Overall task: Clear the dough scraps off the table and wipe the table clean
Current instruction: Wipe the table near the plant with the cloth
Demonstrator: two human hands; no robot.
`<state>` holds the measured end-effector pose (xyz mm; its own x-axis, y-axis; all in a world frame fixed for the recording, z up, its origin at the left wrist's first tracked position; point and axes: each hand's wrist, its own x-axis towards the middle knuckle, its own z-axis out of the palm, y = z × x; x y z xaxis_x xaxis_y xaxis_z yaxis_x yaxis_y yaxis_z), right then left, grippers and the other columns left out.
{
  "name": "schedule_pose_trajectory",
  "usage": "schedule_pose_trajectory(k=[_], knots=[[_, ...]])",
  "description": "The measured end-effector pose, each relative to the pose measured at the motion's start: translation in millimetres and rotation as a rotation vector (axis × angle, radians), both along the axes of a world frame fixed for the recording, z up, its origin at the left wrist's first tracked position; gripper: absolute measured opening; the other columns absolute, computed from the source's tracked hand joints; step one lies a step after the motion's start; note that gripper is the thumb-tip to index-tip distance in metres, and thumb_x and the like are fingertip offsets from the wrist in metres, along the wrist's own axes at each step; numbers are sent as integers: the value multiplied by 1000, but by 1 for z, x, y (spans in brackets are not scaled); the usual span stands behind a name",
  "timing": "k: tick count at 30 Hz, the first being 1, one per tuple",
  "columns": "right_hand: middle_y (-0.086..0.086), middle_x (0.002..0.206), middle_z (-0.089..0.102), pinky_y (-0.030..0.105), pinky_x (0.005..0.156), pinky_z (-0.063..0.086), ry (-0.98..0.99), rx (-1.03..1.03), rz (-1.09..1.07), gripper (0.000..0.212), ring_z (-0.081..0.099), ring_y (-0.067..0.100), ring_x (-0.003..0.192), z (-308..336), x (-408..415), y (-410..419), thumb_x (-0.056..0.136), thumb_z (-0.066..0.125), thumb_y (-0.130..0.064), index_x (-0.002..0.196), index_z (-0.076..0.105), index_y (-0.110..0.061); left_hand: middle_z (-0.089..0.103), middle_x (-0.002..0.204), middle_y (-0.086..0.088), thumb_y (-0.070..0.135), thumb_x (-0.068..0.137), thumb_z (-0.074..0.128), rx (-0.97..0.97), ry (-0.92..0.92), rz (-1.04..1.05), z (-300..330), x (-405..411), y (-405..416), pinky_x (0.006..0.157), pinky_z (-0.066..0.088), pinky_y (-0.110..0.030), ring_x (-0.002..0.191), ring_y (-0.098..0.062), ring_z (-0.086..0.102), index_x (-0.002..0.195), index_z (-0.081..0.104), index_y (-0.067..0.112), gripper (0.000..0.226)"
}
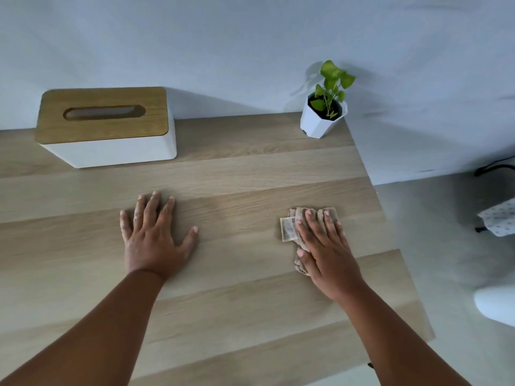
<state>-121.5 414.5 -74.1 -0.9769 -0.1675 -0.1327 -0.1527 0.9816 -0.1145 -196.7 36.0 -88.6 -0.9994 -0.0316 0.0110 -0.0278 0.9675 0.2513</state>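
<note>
A light wooden table (237, 168) fills the view. My right hand (326, 252) lies flat with straight fingers on a folded brownish cloth (288, 231), pressing it onto the table near the right edge. My left hand (153, 235) rests palm down with fingers spread on the bare wood, left of centre. I see no dough scraps on the surface.
A white tissue box with a wooden lid (106, 126) stands at the back left. A small potted plant (324, 112) sits at the back right corner. The table's right edge (390, 238) drops to a grey floor holding a white object (496, 305).
</note>
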Motion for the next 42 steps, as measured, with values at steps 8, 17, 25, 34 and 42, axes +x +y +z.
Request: schedule_pose_trajectory(k=[8,17,25,34,42], knots=[[-1,175,6,55,129,10,-15,-18,-134,66,-6,31,161,-1,20,69,104,27,-47,166,18,-26,36,164,-6,76,80,46,67,55,-8,-1,5,-2,128,5,-54,157,-25,18,148,51,20,88],[-2,175,-4,58,128,9,-52,-3,-171,69,-12,31,161,-2,50,106,103,23,-48,167,4,-27,30,167,-8,70,82,42,66,-33,47,7,50,63,128,3,-55,158,-28,14,151,48,21,85],[3,175,0,61,128,5,-19,-42,-140,64,-13,40,159,-1,63,53,107,24,-51,166,12,-28,31,168,-5,58,91,38,70,-29,-19,7,82,178,126,2,-62,159,-30,13,153,47,23,71],[2,175,7,60,127,17,71,-125,202,67,1,35,161,-10,126,90,105,44,-40,165,22,-24,27,168,-3,77,85,42,-31,8,-40,-9,85,182,126,6,-62,158,-28,13,154,39,29,85],[5,173,19,63,124,20,38,-95,-56,68,6,36,161,-5,93,148,98,41,-41,162,33,-22,26,167,-2,79,85,43,-53,21,-23,-11,81,183,126,7,-61,158,-25,11,153,36,31,83]])
